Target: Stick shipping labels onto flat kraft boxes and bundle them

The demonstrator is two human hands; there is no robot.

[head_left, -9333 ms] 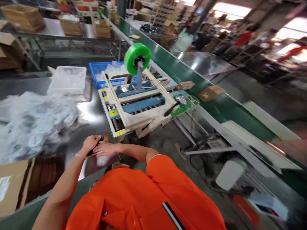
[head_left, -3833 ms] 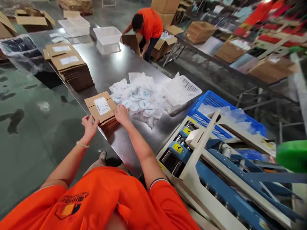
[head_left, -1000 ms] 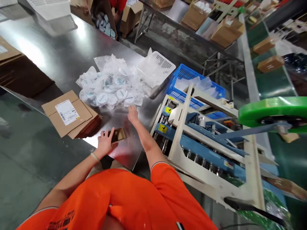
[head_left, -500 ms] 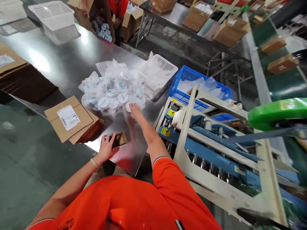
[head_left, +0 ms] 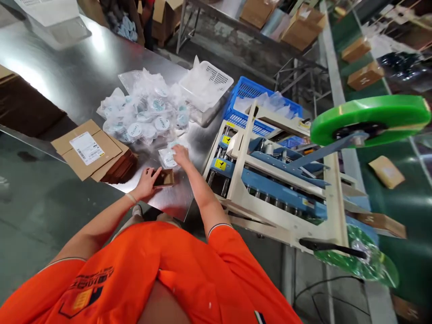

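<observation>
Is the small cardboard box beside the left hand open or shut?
Open: the small box shows its dark inside between its walls, and the left hand is at its edge.

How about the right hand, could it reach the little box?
Probably yes: the right hand holds a clear bag near the little box, and nothing covers its open top; the left hand holds it.

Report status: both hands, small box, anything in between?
Left hand on the small box, box open. Right hand touching a bagged item, just beyond the box. Labelled carton stack off left, not between box and bag.
</observation>
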